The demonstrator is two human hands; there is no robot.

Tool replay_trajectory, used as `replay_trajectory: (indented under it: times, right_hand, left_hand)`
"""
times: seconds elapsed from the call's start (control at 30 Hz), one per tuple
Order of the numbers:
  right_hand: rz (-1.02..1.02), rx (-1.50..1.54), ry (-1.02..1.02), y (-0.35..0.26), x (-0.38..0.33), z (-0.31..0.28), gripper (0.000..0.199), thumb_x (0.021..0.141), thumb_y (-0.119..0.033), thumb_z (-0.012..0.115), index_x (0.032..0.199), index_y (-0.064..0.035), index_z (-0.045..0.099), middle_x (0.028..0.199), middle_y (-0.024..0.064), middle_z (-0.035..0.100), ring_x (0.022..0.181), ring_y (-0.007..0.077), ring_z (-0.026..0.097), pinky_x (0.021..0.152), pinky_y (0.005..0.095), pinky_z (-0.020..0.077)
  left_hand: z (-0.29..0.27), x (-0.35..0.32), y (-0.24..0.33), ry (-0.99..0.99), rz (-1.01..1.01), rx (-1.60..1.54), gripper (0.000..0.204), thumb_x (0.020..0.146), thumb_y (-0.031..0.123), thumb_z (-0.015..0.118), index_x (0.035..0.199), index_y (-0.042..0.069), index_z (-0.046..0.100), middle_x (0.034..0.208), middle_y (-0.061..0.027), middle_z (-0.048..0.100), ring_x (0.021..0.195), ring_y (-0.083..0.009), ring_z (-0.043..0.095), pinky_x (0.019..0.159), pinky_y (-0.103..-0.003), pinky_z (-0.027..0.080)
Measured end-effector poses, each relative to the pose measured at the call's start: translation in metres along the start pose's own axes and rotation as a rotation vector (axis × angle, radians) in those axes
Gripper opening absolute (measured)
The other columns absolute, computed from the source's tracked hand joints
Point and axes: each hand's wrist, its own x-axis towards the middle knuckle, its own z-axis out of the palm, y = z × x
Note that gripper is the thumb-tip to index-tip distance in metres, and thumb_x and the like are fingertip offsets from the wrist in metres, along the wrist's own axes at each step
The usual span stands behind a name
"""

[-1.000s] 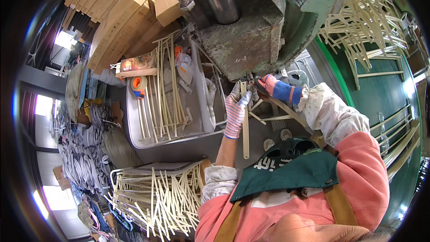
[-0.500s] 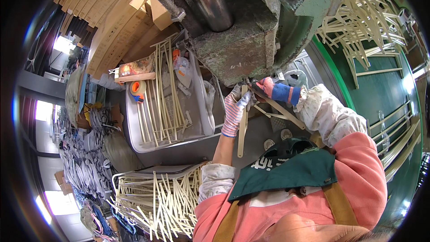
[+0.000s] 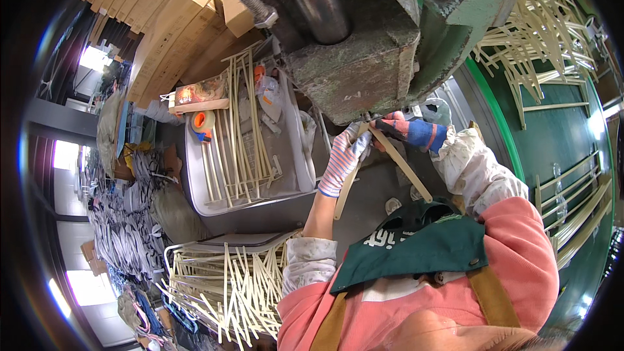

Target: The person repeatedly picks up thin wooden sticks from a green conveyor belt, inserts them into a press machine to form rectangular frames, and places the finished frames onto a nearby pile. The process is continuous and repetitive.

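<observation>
My left hand [image 3: 342, 159], in a white glove with red and blue stripes, is closed on a long cream flat bar [image 3: 348, 192] close to its upper end. Beside it, my right hand [image 3: 406, 131], in a blue and pinkish-red glove, is closed around the upper end of another cream flat bar [image 3: 404, 168]. The two bars spread downward like an upside-down V, their tops close together just below the worn green press head [image 3: 351, 84]. My fingers and the press hide whether the bars are joined there.
To the left, a white tub [image 3: 304, 182] holds cream bars, an orange tape roll [image 3: 203, 121] and plastic bags. A heap of cream bars [image 3: 244, 286] lies nearer me. Cream frames [image 3: 530, 39] are piled on the green table [image 3: 572, 136] at right. Cardboard boxes [image 3: 172, 39] are stacked behind.
The left bar's lower end has swung left and the right bar hangs more steeply. Both hands stay at the press. The whole view has shifted slightly, with the press now further right.
</observation>
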Motion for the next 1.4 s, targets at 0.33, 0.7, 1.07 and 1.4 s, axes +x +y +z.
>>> replay_trajectory:
  times: [0.33,0.7,1.07,1.4]
  right_hand:
    - [-0.264,-1.264,0.494,0.029,-0.059,0.038,0.065,0.077,-0.005,0.062,0.135,-0.0024,0.033,0.11,0.0163,0.057,0.097,0.0258,0.057,0.084,0.0339,0.0469]
    - [0.013,-0.626,0.574,-0.009,-0.114,0.027,0.024,0.082,-0.004,0.058,0.105,-0.0015,0.066,0.065,-0.0008,0.062,0.053,0.0051,0.052,0.049,0.0216,0.0431]
    - [0.05,-0.577,0.55,-0.011,-0.111,0.019,0.023,0.084,-0.009,0.06,0.105,-0.003,0.066,0.063,0.0,0.06,0.05,0.0054,0.052,0.046,0.0202,0.0408]
    - [-0.336,-0.967,0.678,-0.023,-0.119,0.054,0.026,0.079,-0.001,0.057,0.103,-0.0044,0.066,0.068,0.0053,0.064,0.053,0.0106,0.055,0.052,0.0264,0.0452]
  left_hand:
    - [0.01,-0.02,-0.028,0.354,0.417,0.723,0.051,0.085,0.013,0.062,0.129,-0.003,0.041,0.094,-0.0221,0.062,0.078,-0.0259,0.057,0.074,-0.034,0.046]
    - [-0.052,-0.101,-0.013,-0.027,-0.221,-0.109,0.034,0.091,0.03,0.056,0.083,-0.003,0.064,0.055,0.0012,0.052,0.051,-0.0066,0.049,0.051,-0.021,0.04]
    - [-0.049,-0.099,-0.011,-0.077,-0.173,-0.113,0.024,0.093,0.02,0.055,0.085,-0.001,0.063,0.056,0.0004,0.053,0.049,-0.0061,0.047,0.048,-0.021,0.04]
    - [-0.049,-0.106,0.021,-0.082,-0.122,0.033,0.027,0.093,0.022,0.054,0.085,-0.003,0.062,0.06,-0.0004,0.056,0.054,-0.0071,0.05,0.054,-0.022,0.042]
